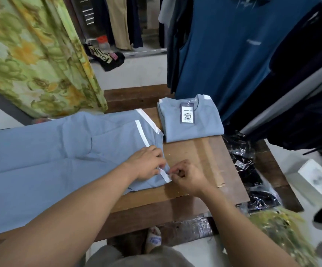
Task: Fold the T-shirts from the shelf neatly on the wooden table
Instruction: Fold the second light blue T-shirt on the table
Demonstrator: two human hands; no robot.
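- The spread T-shirt [60, 151], pale blue, lay across the left part of the wooden table [194, 157]. Its body ran lengthwise along the near edge and hung over the left edge.
- Its right end stopped at about the middle of the table, where a white trim strip [142, 134] crossed the fabric on a slant from the far side down toward the near edge.
- The right hand [187, 176] sat just off that end over bare wood. Its fingers were curled in, and thumb and forefinger pinched the near tip of the trim.
- The left hand [146, 162] lay on the cloth just beside it, on the body side, with its fingertips bent down onto the same strip. Whether it pinched or only pressed could not be told.
- So the shirt stretched away leftward from both hands. The right hand held the free corner and the left hand was nearer the bulk of the fabric. Any fold, I judged, would carry this end left over the body.
- The cloth looked thin and soft, mostly flat, with a few shallow creases near a folded-in sleeve.
- A folded T-shirt [204, 126] of the same blue, bearing a hang tag [187, 113], sat near the far right corner, apart from the spread one.
- Black plastic-wrapped packs [248, 170] lay just past the right edge.
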